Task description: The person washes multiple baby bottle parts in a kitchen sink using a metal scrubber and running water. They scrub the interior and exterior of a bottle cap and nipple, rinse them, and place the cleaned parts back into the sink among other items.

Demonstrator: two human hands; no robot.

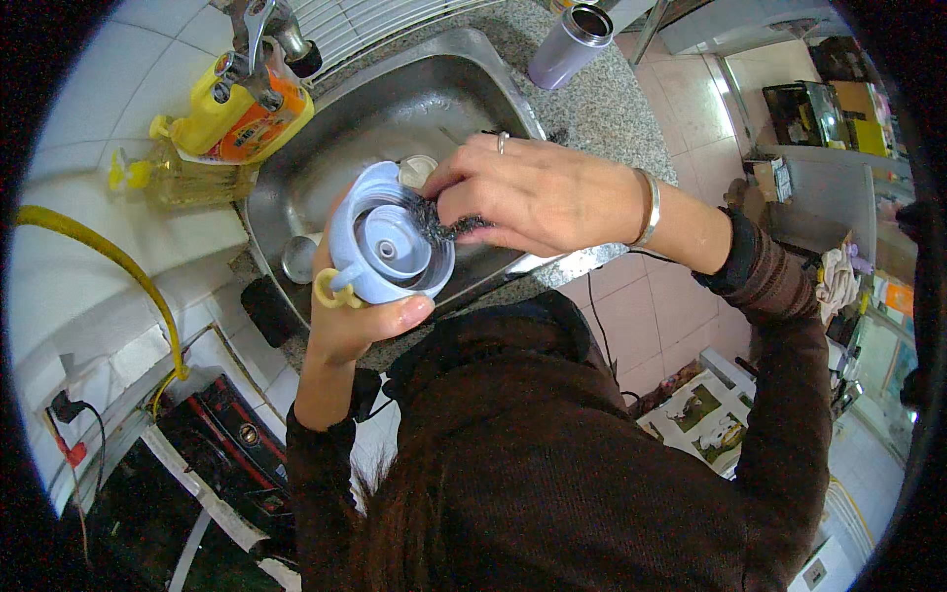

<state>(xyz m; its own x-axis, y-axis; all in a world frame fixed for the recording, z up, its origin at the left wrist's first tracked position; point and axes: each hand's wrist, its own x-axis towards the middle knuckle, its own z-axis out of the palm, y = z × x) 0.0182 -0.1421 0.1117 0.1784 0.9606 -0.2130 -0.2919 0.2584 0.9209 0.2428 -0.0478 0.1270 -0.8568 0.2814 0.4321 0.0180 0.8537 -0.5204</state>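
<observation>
My left hand (355, 325) grips a light-blue plastic bottle lid (351, 255) over the sink, its hollow threaded underside turned up. A small yellow ring (334, 290) hangs from a loop on the lid's side. Between the fingers of my right hand (536, 192) is a dark metal scouring pad (425, 214), pressed against the lid's inner rim. Beside the lid shows a small pale round piece (417, 171), partly covered. Below is a stainless steel sink (444, 96) with wet walls; its round drain fitting (298, 259) lies at the left end.
A lilac tumbler (566, 52) without a lid stands on the granite counter (621, 111). Along the wall are a faucet (255, 59), a yellow detergent jug (214, 107) and a clear bottle (200, 177). A wire rack (385, 22) lies behind the sink. A yellow hose (118, 259) curves at left.
</observation>
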